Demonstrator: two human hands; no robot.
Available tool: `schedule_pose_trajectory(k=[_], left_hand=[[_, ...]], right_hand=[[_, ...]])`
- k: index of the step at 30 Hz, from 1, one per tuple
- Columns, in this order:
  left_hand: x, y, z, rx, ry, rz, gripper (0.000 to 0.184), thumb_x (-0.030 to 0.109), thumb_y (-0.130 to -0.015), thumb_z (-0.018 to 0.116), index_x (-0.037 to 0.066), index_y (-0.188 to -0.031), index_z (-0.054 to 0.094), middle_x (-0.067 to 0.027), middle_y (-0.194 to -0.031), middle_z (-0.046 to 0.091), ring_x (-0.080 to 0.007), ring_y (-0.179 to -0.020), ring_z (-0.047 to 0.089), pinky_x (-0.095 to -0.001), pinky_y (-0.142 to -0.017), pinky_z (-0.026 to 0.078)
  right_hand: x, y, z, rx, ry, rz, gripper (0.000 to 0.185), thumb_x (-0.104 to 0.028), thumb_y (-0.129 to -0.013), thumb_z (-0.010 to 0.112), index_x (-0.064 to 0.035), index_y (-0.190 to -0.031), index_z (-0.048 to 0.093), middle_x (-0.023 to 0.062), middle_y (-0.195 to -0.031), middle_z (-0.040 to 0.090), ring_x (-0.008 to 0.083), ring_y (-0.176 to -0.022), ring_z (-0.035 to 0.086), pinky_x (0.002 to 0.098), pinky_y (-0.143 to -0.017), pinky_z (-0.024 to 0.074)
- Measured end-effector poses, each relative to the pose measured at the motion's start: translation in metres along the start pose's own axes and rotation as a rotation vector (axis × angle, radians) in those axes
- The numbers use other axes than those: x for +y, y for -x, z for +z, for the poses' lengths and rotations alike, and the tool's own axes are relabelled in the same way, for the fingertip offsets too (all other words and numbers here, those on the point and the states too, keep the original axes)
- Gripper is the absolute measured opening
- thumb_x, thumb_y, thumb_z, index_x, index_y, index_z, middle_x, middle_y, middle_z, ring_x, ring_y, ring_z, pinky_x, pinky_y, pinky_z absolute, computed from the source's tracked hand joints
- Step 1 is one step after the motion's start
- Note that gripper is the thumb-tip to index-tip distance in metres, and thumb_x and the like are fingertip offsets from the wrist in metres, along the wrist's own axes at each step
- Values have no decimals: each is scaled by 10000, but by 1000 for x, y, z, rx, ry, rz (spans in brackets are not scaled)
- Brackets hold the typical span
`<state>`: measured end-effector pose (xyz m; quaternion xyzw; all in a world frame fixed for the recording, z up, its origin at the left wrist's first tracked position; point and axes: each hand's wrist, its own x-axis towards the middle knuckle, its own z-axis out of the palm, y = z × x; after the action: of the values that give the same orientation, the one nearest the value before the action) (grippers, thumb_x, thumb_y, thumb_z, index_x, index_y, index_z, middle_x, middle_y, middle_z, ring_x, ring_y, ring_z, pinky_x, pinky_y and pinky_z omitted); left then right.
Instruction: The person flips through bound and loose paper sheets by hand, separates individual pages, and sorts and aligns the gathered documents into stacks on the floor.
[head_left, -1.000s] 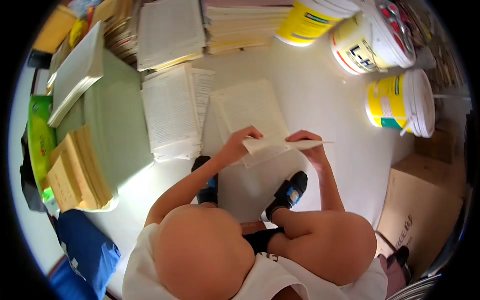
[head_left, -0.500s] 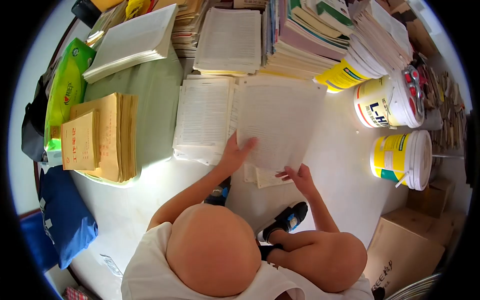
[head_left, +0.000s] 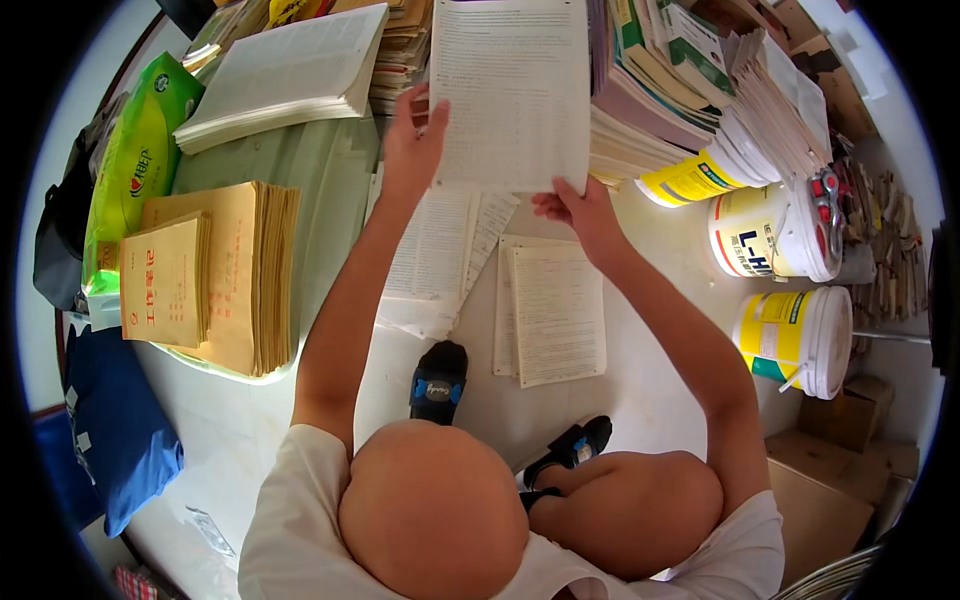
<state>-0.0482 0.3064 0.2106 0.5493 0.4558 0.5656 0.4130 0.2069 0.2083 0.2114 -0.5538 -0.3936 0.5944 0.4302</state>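
A printed sheet [head_left: 510, 100] is at the top middle, over the far stack of papers. My right hand [head_left: 585, 215] pinches its lower right corner between thumb and fingers. Beside the sheet's left edge is my left hand [head_left: 415, 130], fingers apart and thumb near the edge, with nothing gripped. Below, on the floor, lies a small pile of printed sheets [head_left: 560, 315]. Left of that pile sits another stack of printed papers [head_left: 425, 260], partly hidden behind my left forearm and the sheet.
Brown envelopes [head_left: 240, 290] and a thick paper stack [head_left: 285, 75] rest on a green bin [head_left: 340, 170] at left. Books [head_left: 660, 60] stand at the back right. Buckets [head_left: 795, 340] line the right side, above cardboard boxes [head_left: 815, 490]. My feet are on the floor in front.
The sheet and both hands have moved forward, away from my body, onto the far stack. My left hand has come off the sheet's face. More of the floor pile shows.
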Motion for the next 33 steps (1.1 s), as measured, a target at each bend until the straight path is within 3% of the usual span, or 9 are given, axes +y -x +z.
schedule_pose_trajectory(k=[5, 7, 8, 10, 17, 22, 25, 30, 33], left_hand=[[-104, -41, -20, 291, -366, 86, 542, 301, -959, 723, -35, -1340, 536, -183, -1146, 673, -273, -1022, 664, -378, -909, 536], [-113, -43, -24, 207, -348, -355, 583, 338, -956, 739, -31, -1353, 525, -137, -1173, 630, -198, -1016, 640, -324, -877, 544], [-118, -43, -25, 208, -348, -358, 583, 338, -956, 739, -31, -1353, 525, -137, -1173, 630, -198, -1016, 640, -324, -877, 544], [-111, -36, -23, 102, 89, -538, 592, 356, -943, 742, -18, -1350, 531, -127, -1189, 630, -193, -1010, 641, -345, -825, 576], [-143, -58, -16, 36, 4, -515, 518, 301, -956, 720, 3, -1344, 551, -116, -1201, 646, -203, -994, 662, -357, -777, 602], [-166, -63, -17, 41, -243, -279, 431, 218, -961, 699, -17, -1305, 588, -138, -1189, 678, -206, -996, 687, -336, -760, 589], [-157, -48, -26, -47, -46, -346, 407, 226, -938, 697, -46, -1233, 629, -143, -1086, 703, -215, -938, 695, -344, -825, 570], [-95, 29, -50, -82, 98, -482, 360, 244, -998, 654, -4, -1256, 617, -81, -1083, 705, -168, -945, 686, -326, -801, 570], [-111, 49, -62, -56, 253, -583, 339, 280, -1040, 606, 23, -1262, 618, -45, -1099, 703, -138, -963, 675, -316, -805, 564]], right_hand=[[16, -64, -15, -21, 21, 89, 242, -181, -1078, 533, 6, -1227, 573, 136, -1039, 741, 191, -888, 731, 286, -782, 597], [20, -73, -19, -32, 15, 209, 249, -228, -1068, 561, -36, -1226, 579, 116, -1048, 737, 190, -896, 728, 282, -799, 588], [23, -77, -20, -33, 16, 211, 249, -228, -1068, 561, -36, -1226, 579, 116, -1048, 737, 190, -896, 728, 282, -799, 588], [24, -79, -19, -8, 91, 244, 255, -285, -1052, 590, -77, -1199, 587, 105, -1023, 734, 183, -912, 726, 296, -812, 584], [28, -83, -19, 6, 84, 199, 279, -316, -1029, 619, -88, -1184, 576, 81, -1025, 722, 188, -927, 723, 320, -820, 580], [31, -90, -18, 62, 14, 168, 399, -305, -994, 671, -67, -1289, 547, 87, -1137, 691, 207, -1003, 696, 363, -834, 582], [40, -99, -20, 80, 2, 156, 471, -298, -976, 694, -60, -1343, 522, 81, -1167, 672, 201, -1041, 655, 386, -864, 567], [49, -93, -23, 111, -32, 190, 436, -273, -965, 709, -49, -1308, 559, 61, -1121, 667, 185, -1020, 627, 386, -880, 538], [58, -83, -23, 89, -20, 198, 378, -246, -972, 702, -49, -1275, 591, 55, -1117, 669, 182, -1003, 634, 377, -876, 529]])
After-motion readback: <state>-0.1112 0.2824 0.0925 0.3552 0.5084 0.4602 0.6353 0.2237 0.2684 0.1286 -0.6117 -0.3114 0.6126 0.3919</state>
